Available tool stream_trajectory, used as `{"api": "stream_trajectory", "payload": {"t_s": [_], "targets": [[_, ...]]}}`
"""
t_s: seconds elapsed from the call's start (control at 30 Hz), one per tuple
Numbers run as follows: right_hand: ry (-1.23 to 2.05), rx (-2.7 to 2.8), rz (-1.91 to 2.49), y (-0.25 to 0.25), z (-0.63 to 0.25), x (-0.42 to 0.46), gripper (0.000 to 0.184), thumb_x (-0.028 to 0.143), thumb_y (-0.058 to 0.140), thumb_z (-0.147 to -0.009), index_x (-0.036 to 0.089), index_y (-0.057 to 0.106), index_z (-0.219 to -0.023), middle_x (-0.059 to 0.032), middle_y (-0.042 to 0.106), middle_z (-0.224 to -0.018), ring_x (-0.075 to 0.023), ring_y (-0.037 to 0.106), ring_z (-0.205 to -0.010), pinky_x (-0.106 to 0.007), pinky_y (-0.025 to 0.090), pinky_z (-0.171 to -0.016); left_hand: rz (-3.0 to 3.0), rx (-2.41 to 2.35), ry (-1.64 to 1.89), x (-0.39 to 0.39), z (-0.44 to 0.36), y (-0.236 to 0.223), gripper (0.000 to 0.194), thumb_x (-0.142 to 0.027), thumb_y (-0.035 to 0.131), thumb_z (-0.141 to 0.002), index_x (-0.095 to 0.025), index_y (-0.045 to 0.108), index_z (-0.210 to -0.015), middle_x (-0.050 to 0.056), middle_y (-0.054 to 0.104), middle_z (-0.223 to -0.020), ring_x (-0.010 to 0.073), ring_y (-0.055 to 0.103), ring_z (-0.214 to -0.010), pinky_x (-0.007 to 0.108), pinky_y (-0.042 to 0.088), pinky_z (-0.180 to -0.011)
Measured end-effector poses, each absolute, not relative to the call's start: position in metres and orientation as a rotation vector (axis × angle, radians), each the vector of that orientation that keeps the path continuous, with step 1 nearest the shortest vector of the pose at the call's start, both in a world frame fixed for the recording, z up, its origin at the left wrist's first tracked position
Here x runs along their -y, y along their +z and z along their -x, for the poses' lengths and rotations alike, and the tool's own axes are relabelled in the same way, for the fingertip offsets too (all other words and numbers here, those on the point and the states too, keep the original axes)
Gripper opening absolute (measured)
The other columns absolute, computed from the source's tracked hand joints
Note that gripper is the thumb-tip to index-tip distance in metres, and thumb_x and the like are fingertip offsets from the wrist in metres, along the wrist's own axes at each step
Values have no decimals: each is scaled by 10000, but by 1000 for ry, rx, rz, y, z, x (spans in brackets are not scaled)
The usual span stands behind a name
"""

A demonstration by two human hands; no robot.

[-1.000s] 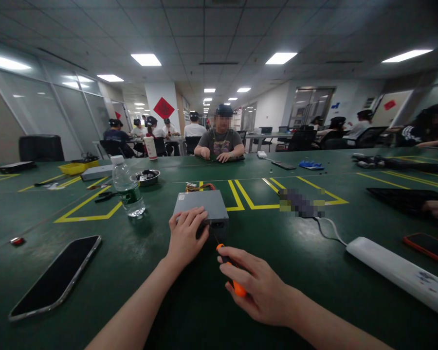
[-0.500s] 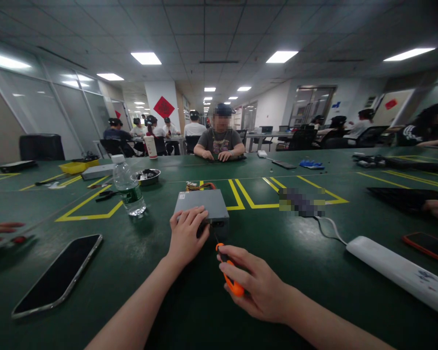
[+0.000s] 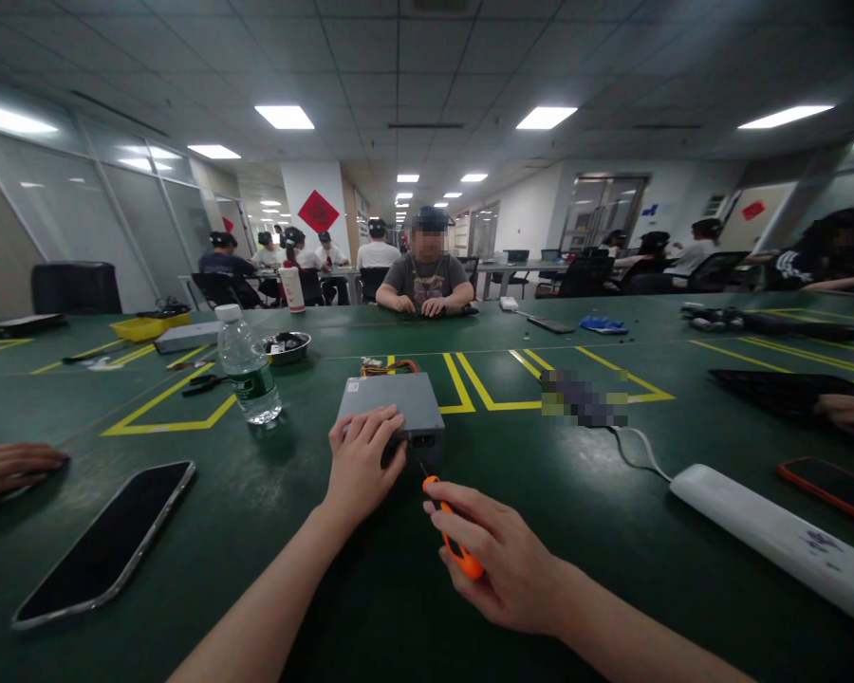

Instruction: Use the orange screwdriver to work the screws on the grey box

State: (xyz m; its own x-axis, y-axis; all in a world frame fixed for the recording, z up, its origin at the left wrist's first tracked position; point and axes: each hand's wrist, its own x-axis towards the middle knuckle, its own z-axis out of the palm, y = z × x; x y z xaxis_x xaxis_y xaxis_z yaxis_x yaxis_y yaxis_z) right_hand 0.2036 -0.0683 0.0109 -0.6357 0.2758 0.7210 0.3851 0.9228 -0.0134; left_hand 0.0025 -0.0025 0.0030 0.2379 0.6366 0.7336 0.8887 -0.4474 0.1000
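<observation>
A grey computer power supply (image 3: 391, 394) rests on the green table in front of me, its bundle of coloured cables (image 3: 388, 367) at the far side. My left hand (image 3: 365, 455) grips its near left edge, fingers over the top and thumb down by the front face. In my right hand (image 3: 498, 555) is a screwdriver (image 3: 462, 555) with an orange and black handle, held between thumb and fingers. Its thin shaft points up at the near face of the power supply, below the socket. Whether the tip sits in a screw is too small to tell.
To the left are a water bottle (image 3: 250, 375), a phone (image 3: 106, 541) and a metal bowl (image 3: 288, 347). A white power strip (image 3: 769, 541) and an orange-edged phone (image 3: 832, 486) lie right. A co-worker's hand (image 3: 14, 470) is at far left; another person (image 3: 427, 270) sits opposite.
The screwdriver's handle has turned and tilted slightly in my right hand. My left hand keeps its hold on the power supply. The co-worker's hand at far left has come further into view.
</observation>
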Motion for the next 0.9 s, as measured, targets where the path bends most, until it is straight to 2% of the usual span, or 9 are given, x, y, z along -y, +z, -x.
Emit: {"api": "stream_trajectory", "payload": {"t_s": [0.23, 0.33, 0.5, 0.7, 0.9], "targets": [[-254, 2149, 516, 13, -207, 61, 162, 257, 456, -929, 163, 421, -1056, -147, 604, -1014, -186, 646, -833, -301, 547, -682, 2188, 1413, -1034, 2, -2, 2, 258, -264, 517, -826, -276, 564, -1080, 29, 600, -1204, 223, 505, -1123, 435, 254, -960], [-204, 2207, 484, 11, -206, 63, 154, 212, 443, -929, 169, 430, -1077, -153, 575, -1089, -177, 639, -868, -301, 540, -723, 2184, 1424, -1034, 2, -2, 2, 257, -264, 519, -825, -276, 562, -1078, 17, 603, -1201, 219, 508, -1123, 430, 252, -962], [-157, 2295, 467, 8, -204, 67, 248, 158, 405, -903, 147, 410, -1151, -186, 508, -1184, -215, 574, -1049, -341, 515, -832, 2177, 1430, -1031, 3, -2, 2, 247, -273, 513, -829, -279, 559, -1072, 13, 607, -1198, 218, 518, -1113, 431, 248, -961], [-297, 2172, 503, 12, -205, 61, 173, 221, 441, -928, 147, 415, -1082, -143, 598, -994, -179, 636, -862, -284, 551, -714, 2184, 1414, -1032, 3, -2, 3, 253, -275, 508, -831, -282, 558, -1079, 13, 604, -1201, 217, 514, -1119, 428, 255, -961], [-358, 2192, 461, 14, -207, 62, 160, 194, 454, -912, 134, 451, -1059, -157, 615, -1002, -191, 635, -903, -281, 550, -736, 2193, 1405, -1064, 3, -2, 4, 260, -254, 514, -825, -272, 564, -1079, 31, 608, -1194, 224, 518, -1114, 438, 253, -967]]}}
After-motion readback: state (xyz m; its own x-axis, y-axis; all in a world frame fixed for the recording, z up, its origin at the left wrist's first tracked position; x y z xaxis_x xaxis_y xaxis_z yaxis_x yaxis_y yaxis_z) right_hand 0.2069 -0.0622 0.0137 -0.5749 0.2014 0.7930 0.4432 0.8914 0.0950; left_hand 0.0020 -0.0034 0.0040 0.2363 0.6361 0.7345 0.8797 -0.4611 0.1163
